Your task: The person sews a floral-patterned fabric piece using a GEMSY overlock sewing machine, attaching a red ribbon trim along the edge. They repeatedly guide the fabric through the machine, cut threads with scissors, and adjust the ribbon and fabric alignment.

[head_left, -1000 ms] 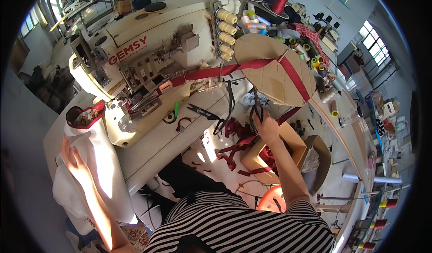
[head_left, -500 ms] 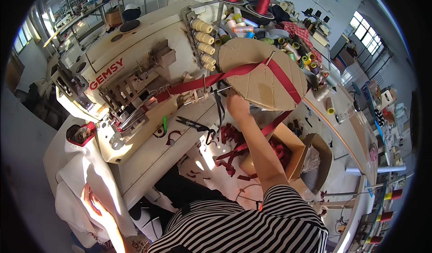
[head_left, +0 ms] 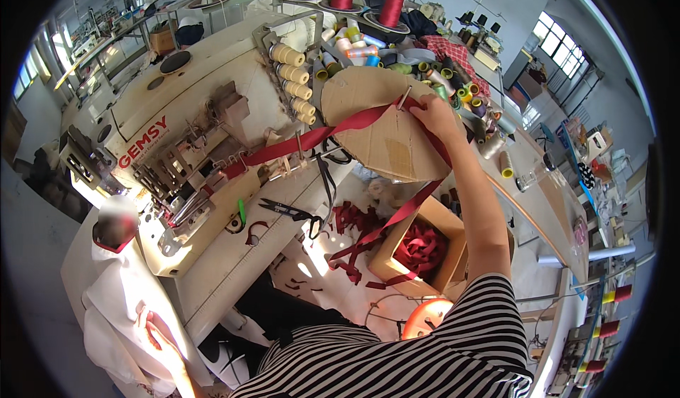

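Observation:
A dark red fabric tape [head_left: 361, 119] runs from the sewing machine [head_left: 191, 115] over a round cardboard disc [head_left: 368, 146] with a metal peg standing in it, then hangs down past the disc's right edge. Just right of the peg, my right hand [head_left: 433, 118] has its fingers closed on this tape. My left hand [head_left: 159, 341] lies with fingers apart on white fabric [head_left: 131, 292] that drapes off the machine's left end. A dark red edge shows at the fabric's top.
Thread snips [head_left: 287, 209] lie on the machine table. Below, a cardboard box [head_left: 453, 231] holds coiled red tape, and more tape trails on the floor. Several thread cones [head_left: 368, 51] crowd the table behind the disc. An orange round object [head_left: 425, 319] sits beside my striped sleeve.
My right hand has moved from below the disc's left edge up to the tape beside the peg. The left hand has stayed on the white fabric. The view has shifted a little.

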`<state>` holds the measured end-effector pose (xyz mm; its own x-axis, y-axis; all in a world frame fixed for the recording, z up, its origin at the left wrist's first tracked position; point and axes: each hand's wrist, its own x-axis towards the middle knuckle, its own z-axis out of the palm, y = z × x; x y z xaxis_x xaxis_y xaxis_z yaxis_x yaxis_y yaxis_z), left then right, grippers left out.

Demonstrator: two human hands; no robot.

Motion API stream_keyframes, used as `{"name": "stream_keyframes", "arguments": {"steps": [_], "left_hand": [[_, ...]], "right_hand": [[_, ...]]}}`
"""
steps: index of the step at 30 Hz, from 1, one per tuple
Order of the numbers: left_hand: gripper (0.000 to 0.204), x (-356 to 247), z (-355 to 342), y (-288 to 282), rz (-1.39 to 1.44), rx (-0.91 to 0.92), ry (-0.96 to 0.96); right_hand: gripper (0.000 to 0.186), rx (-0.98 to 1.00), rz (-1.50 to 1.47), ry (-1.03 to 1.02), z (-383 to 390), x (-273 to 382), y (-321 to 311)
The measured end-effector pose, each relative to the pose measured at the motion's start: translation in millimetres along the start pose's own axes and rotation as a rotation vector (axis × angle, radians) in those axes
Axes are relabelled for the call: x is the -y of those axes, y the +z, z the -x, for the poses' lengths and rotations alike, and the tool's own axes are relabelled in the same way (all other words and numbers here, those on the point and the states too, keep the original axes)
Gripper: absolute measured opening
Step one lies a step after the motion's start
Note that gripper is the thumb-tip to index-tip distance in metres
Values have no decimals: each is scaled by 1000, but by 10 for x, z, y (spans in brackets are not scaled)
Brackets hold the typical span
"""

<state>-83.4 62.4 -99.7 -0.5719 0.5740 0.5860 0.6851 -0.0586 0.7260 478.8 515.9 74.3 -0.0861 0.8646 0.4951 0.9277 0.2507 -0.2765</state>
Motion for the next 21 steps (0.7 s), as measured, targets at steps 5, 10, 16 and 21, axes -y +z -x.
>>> {"name": "stream_keyframes", "arguments": {"steps": [5, 10, 16, 21], "left_hand": [[26, 149, 90, -48, 54, -15, -60], [25, 60, 12, 38, 19, 7, -18], [25, 4, 28, 24, -20, 10, 0], [25, 32, -26, 79, -14, 32, 9]], "right_hand": [[17, -153, -476, 184, -449, -86, 67], [18, -186, -966, 268, -514, -38, 43], [41, 437, -1226, 105, -235, 229, -647], [34, 297, -1006, 36, -215, 30, -933]]}}
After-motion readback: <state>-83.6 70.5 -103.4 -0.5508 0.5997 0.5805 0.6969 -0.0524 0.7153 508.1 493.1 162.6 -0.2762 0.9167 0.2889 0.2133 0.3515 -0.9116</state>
